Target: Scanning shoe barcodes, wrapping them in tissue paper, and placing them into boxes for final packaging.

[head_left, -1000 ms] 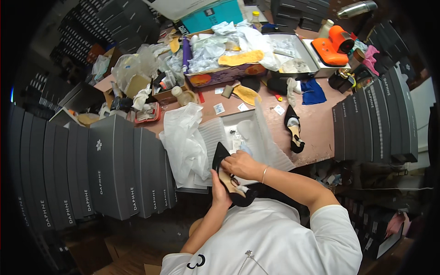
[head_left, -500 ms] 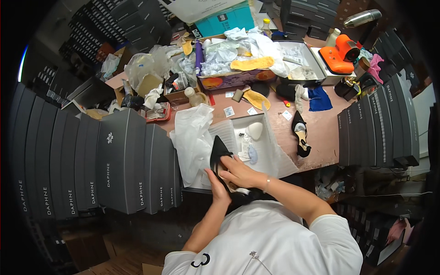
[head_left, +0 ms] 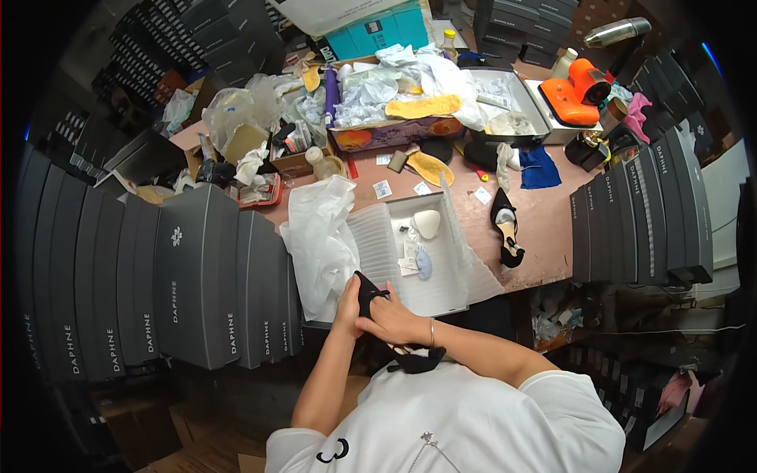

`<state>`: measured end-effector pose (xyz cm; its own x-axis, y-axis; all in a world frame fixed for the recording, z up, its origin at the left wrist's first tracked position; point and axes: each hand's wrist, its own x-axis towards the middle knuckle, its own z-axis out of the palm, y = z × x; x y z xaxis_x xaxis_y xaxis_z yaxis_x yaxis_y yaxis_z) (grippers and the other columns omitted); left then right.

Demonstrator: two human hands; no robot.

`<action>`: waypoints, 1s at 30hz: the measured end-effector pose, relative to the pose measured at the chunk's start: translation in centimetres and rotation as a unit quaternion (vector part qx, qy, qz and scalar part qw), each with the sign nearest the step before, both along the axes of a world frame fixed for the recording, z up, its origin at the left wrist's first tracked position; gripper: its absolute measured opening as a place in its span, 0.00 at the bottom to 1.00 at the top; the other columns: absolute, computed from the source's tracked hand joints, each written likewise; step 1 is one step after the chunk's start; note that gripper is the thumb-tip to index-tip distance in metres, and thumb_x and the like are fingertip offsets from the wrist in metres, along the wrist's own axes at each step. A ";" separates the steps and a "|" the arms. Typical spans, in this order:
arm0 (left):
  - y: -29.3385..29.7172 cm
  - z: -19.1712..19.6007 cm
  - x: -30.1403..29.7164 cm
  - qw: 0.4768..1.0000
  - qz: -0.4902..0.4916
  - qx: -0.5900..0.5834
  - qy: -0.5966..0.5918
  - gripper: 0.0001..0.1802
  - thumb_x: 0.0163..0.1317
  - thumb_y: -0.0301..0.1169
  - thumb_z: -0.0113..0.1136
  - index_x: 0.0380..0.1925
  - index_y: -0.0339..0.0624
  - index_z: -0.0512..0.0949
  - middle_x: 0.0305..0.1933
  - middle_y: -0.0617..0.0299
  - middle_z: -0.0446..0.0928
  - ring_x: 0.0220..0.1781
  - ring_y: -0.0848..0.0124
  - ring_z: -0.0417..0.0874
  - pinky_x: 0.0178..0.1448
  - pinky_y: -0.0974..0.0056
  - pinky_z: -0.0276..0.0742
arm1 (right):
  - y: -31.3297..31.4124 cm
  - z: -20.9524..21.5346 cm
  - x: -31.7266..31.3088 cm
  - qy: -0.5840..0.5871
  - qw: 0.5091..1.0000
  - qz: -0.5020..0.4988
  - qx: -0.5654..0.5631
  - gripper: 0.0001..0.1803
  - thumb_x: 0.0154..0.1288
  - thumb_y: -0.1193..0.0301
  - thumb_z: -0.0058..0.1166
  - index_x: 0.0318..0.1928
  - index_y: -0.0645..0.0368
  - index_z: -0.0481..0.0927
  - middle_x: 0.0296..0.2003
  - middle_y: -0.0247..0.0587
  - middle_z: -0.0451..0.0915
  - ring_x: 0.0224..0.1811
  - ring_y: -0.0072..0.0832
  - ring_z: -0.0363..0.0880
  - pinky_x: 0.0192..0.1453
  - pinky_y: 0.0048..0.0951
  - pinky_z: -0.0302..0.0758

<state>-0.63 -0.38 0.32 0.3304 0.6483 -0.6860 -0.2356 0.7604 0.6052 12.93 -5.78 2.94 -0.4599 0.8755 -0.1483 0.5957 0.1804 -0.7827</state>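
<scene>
A black pointed-toe slingback shoe is held close to my body, its toe directed away from me. My left hand wraps the left side of the toe part. Over the shoe's opening lies my right hand, gripping it with fingertips partly hidden. Just beyond my hands is an open white-lined shoebox, holding a white rounded pad and a pale blue packet. White tissue paper spills over its left side. The matching black shoe rests on the table to the right.
Stacked dark grey shoeboxes wall in the left side, with more boxes at right. Behind are a carton of crumpled paper, yellow insoles, a blue cloth and an orange device.
The shoe has come nearer my body, its toe lowered from above the shoebox. Both hands moved with it, and my right hand now covers more of the opening. The view shifted slightly.
</scene>
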 end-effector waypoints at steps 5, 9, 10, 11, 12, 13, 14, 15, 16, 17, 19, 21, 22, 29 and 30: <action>0.7 0.4 0.3 0.994 0.019 0.047 0.093 0.22 0.70 0.52 0.45 0.49 0.46 0.68 0.42 0.60 0.71 0.41 0.69 0.75 0.44 0.64 0.75 | 0.7 -1.9 -2.0 0.083 0.994 -0.076 0.016 0.39 0.73 0.46 0.26 0.29 0.73 0.74 0.28 0.62 0.71 0.36 0.54 0.67 0.54 0.50 0.59; 1.2 3.5 0.8 0.992 0.008 0.110 0.059 0.18 0.72 0.49 0.43 0.47 0.47 0.67 0.34 0.62 0.74 0.30 0.72 0.78 0.37 0.66 0.78 | 1.5 1.4 0.3 0.162 0.985 -0.024 -0.055 0.35 0.71 0.47 0.34 0.31 0.73 0.74 0.32 0.63 0.72 0.41 0.55 0.69 0.50 0.45 0.62; 0.8 2.7 1.1 0.993 -0.002 0.111 0.036 0.16 0.73 0.46 0.43 0.47 0.47 0.68 0.33 0.62 0.74 0.31 0.73 0.78 0.37 0.66 0.78 | 0.8 1.5 1.3 0.171 0.983 0.001 -0.062 0.32 0.71 0.50 0.36 0.36 0.73 0.72 0.37 0.65 0.71 0.44 0.55 0.68 0.51 0.45 0.63; 0.5 2.2 1.2 0.994 0.015 0.102 0.026 0.17 0.72 0.46 0.43 0.48 0.46 0.69 0.34 0.62 0.75 0.32 0.74 0.79 0.37 0.67 0.79 | 0.1 2.0 2.3 0.223 0.972 0.053 -0.058 0.30 0.71 0.50 0.37 0.45 0.72 0.70 0.48 0.67 0.68 0.50 0.54 0.67 0.54 0.46 0.62; 0.7 3.1 1.5 0.995 0.004 0.098 0.018 0.17 0.73 0.46 0.43 0.48 0.45 0.69 0.34 0.62 0.75 0.32 0.74 0.79 0.36 0.67 0.79 | -1.9 0.8 2.8 0.230 0.972 0.052 0.024 0.30 0.71 0.51 0.38 0.48 0.72 0.68 0.51 0.66 0.65 0.52 0.54 0.65 0.57 0.45 0.62; 0.5 3.9 1.8 0.996 -0.004 0.089 0.009 0.18 0.73 0.46 0.43 0.49 0.45 0.69 0.35 0.61 0.75 0.32 0.74 0.79 0.36 0.67 0.80 | -3.0 0.5 3.1 0.229 0.971 0.049 0.047 0.30 0.71 0.51 0.38 0.50 0.72 0.66 0.53 0.65 0.63 0.54 0.53 0.65 0.60 0.44 0.60; 1.1 3.4 1.8 0.996 -0.013 0.085 -0.012 0.18 0.72 0.46 0.43 0.49 0.45 0.69 0.35 0.60 0.75 0.32 0.73 0.79 0.36 0.67 0.80 | -3.7 0.2 3.2 0.230 0.969 0.044 0.077 0.30 0.71 0.52 0.38 0.53 0.72 0.65 0.55 0.64 0.61 0.56 0.53 0.64 0.62 0.44 0.59; 0.7 2.8 1.8 0.997 -0.013 0.072 -0.033 0.18 0.72 0.47 0.43 0.49 0.45 0.69 0.36 0.59 0.76 0.33 0.73 0.80 0.36 0.66 0.81 | -3.8 1.9 3.6 0.226 0.972 0.041 0.043 0.31 0.71 0.52 0.37 0.54 0.73 0.64 0.56 0.64 0.60 0.58 0.52 0.63 0.65 0.44 0.57; 0.6 2.9 1.8 0.998 0.006 0.057 -0.039 0.19 0.72 0.48 0.43 0.49 0.45 0.68 0.34 0.58 0.76 0.33 0.71 0.80 0.37 0.64 0.82 | -1.7 4.3 3.7 0.164 0.982 0.077 -0.059 0.32 0.71 0.52 0.37 0.53 0.75 0.65 0.55 0.65 0.63 0.56 0.52 0.65 0.67 0.46 0.54; 1.0 2.2 2.0 0.998 0.020 0.047 -0.036 0.20 0.72 0.49 0.43 0.49 0.46 0.68 0.34 0.58 0.75 0.33 0.70 0.80 0.37 0.64 0.82 | -0.4 3.9 3.2 0.021 0.998 0.041 -0.046 0.34 0.70 0.48 0.37 0.46 0.76 0.69 0.47 0.64 0.70 0.51 0.51 0.68 0.63 0.49 0.58; 0.9 0.6 2.0 0.998 0.046 0.023 -0.027 0.20 0.71 0.50 0.43 0.49 0.46 0.67 0.32 0.58 0.75 0.33 0.70 0.80 0.38 0.63 0.82 | 1.2 1.0 0.9 -0.010 0.999 -0.008 -0.032 0.36 0.69 0.45 0.37 0.36 0.75 0.72 0.37 0.62 0.73 0.44 0.51 0.70 0.61 0.47 0.60; 1.4 3.6 1.5 0.997 -0.015 0.069 0.032 0.21 0.72 0.50 0.41 0.50 0.45 0.67 0.34 0.56 0.76 0.32 0.70 0.80 0.38 0.63 0.82 | 0.8 1.3 -0.5 0.047 0.997 -0.047 -0.047 0.38 0.70 0.43 0.34 0.32 0.73 0.73 0.36 0.64 0.73 0.44 0.51 0.70 0.61 0.42 0.62; 1.1 3.8 1.6 0.996 -0.027 0.073 0.038 0.22 0.72 0.50 0.42 0.52 0.44 0.66 0.34 0.57 0.75 0.32 0.71 0.79 0.38 0.65 0.81 | 1.5 3.5 0.7 0.018 0.994 0.020 -0.107 0.35 0.72 0.48 0.33 0.37 0.75 0.75 0.39 0.61 0.74 0.47 0.49 0.71 0.64 0.38 0.61; -0.3 1.1 0.4 0.994 0.000 0.050 -0.099 0.33 0.68 0.57 0.42 0.61 0.42 0.63 0.46 0.50 0.76 0.47 0.60 0.81 0.50 0.54 0.81 | -0.2 2.6 7.8 0.373 0.826 -0.177 -0.385 0.23 0.71 0.56 0.46 0.41 0.68 0.81 0.30 0.34 0.84 0.34 0.29 0.82 0.45 0.30 0.77; -0.7 2.0 0.8 0.985 0.028 0.004 -0.171 0.36 0.67 0.59 0.41 0.62 0.42 0.62 0.51 0.48 0.74 0.50 0.57 0.78 0.53 0.51 0.79 | 1.9 0.7 9.0 0.268 0.906 -0.237 -0.225 0.19 0.67 0.60 0.52 0.40 0.67 0.81 0.31 0.38 0.84 0.31 0.32 0.83 0.41 0.31 0.78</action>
